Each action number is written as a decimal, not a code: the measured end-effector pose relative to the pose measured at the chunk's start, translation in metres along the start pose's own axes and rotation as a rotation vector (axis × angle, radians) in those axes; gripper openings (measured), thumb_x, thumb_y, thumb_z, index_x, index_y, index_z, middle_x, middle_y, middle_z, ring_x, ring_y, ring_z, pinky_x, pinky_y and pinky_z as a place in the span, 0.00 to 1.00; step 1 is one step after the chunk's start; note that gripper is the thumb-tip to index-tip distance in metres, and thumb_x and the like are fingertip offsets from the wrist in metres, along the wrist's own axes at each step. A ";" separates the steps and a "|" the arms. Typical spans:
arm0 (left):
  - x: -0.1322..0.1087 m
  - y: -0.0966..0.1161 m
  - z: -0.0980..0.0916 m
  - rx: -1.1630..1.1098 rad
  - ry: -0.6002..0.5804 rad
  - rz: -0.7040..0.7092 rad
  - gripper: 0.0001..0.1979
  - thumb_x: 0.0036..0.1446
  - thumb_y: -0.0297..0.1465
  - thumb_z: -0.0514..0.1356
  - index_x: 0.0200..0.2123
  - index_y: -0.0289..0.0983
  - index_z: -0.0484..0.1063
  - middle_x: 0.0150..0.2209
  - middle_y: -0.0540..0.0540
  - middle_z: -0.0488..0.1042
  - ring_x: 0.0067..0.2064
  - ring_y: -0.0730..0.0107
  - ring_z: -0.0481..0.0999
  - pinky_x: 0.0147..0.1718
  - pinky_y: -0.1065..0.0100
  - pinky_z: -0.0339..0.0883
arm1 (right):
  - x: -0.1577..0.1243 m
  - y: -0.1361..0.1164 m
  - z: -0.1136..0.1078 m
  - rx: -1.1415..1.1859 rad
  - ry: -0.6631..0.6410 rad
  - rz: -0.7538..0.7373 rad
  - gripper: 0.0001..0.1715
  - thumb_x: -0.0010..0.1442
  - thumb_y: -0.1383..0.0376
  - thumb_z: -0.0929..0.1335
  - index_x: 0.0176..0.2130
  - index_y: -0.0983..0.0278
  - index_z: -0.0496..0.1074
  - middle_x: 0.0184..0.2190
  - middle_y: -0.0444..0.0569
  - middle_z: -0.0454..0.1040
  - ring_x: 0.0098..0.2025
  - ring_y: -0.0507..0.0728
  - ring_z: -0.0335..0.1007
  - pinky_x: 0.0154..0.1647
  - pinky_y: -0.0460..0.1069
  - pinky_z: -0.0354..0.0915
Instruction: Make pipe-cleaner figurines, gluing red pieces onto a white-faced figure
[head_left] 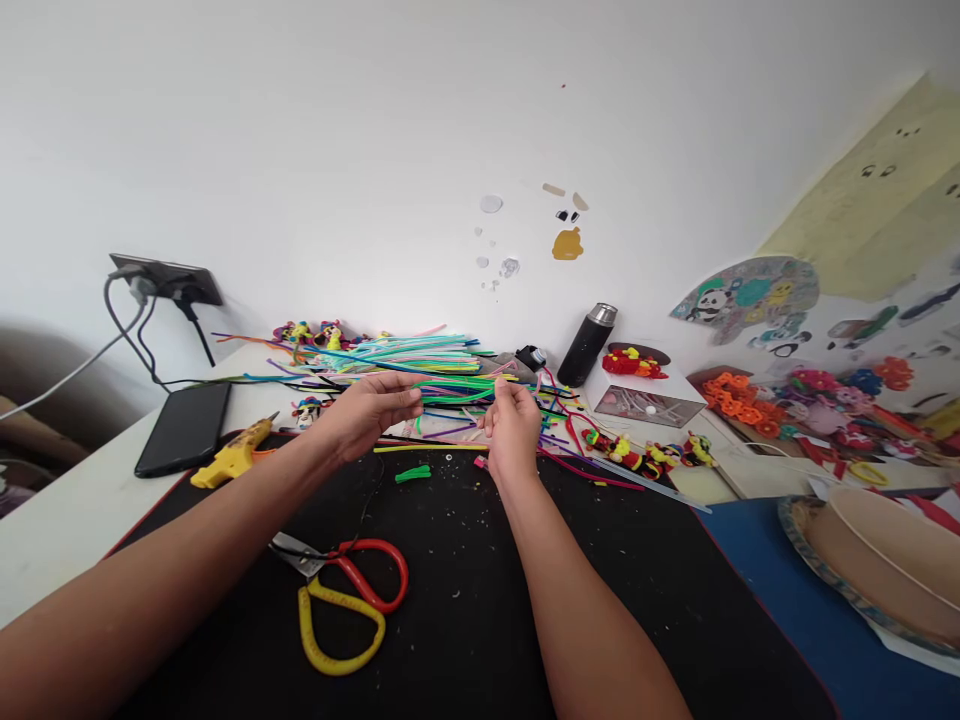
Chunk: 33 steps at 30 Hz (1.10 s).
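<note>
Several green pipe cleaners point(459, 389) stretch between my two hands above the back of the black mat. My left hand point(379, 408) is closed on their left ends, thumb against fingers. Around their right ends my right hand point(514, 422) makes a pinch, with its thumb on top. Behind the hands lies a heap of pale blue and other coloured pipe cleaners point(420, 352). A short green bundle point(413, 473) rests on the mat just in front of the hands. Closer to me are scissors point(341, 625) with one red and one yellow handle.
At left are a yellow glue gun point(236, 455) and a black phone point(182, 430). A black thermos point(589, 345) stands by a white box point(645, 395). Small colourful figures point(652, 455) lie at right, near a round basket point(885, 570). Scraps dot the mat point(600, 620).
</note>
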<state>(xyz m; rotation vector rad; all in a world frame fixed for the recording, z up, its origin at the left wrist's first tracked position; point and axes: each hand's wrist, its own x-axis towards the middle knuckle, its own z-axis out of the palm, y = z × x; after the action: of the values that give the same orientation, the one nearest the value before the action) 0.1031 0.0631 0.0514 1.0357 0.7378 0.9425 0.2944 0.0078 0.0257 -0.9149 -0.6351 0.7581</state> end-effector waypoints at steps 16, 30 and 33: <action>-0.003 -0.003 -0.006 0.905 -0.226 0.264 0.30 0.59 0.48 0.67 0.60 0.38 0.78 0.40 0.44 0.81 0.37 0.61 0.77 0.37 0.63 0.71 | -0.001 -0.003 0.000 0.009 0.015 0.005 0.24 0.59 0.46 0.76 0.33 0.59 0.66 0.11 0.27 0.54 0.12 0.49 0.50 0.18 0.47 0.60; -0.020 -0.006 0.018 1.637 -0.218 0.375 0.12 0.70 0.39 0.59 0.37 0.40 0.78 0.34 0.44 0.83 0.36 0.56 0.80 0.31 0.64 0.55 | -0.003 -0.004 0.002 0.030 0.018 0.016 0.23 0.59 0.48 0.77 0.33 0.59 0.66 0.12 0.27 0.54 0.12 0.48 0.51 0.19 0.46 0.60; -0.018 -0.006 0.015 1.653 -0.199 0.375 0.14 0.71 0.40 0.58 0.34 0.40 0.77 0.33 0.44 0.83 0.35 0.56 0.80 0.30 0.64 0.52 | -0.002 -0.004 0.002 0.023 0.022 0.016 0.23 0.58 0.48 0.76 0.33 0.59 0.66 0.12 0.27 0.54 0.12 0.48 0.52 0.18 0.46 0.59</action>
<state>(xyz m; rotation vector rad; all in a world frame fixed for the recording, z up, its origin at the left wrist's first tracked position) 0.1103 0.0394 0.0522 2.7230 1.1611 0.3347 0.2929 0.0052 0.0297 -0.9070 -0.5989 0.7666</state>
